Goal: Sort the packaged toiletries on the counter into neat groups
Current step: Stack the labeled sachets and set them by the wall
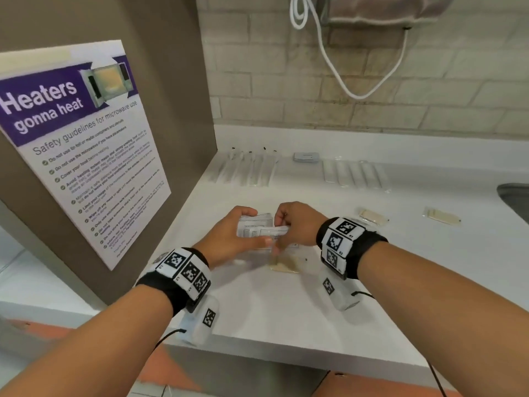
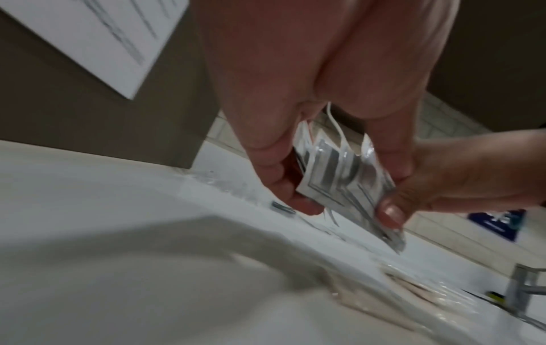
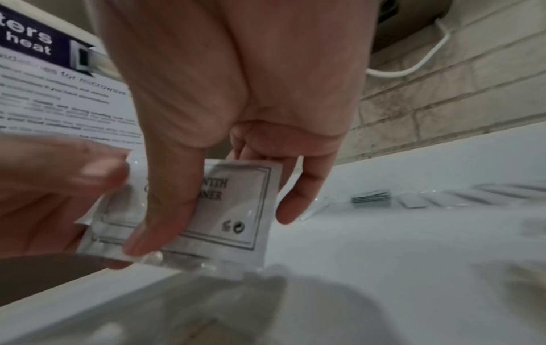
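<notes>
Two hands [image 1: 229,233] [image 1: 297,224], several sachets [image 1: 257,224]

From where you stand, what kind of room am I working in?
Probably a shared workplace pantry or kitchenette. A microwave safety poster hangs on the side panel, the white counter runs to a sink with a tap, and the back wall is tiled.

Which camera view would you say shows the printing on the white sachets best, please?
The right wrist view: the front sachet faces it, with partly legible text. The head view shows the sachets small; the left wrist view shows them edge-on and blurred.
</notes>
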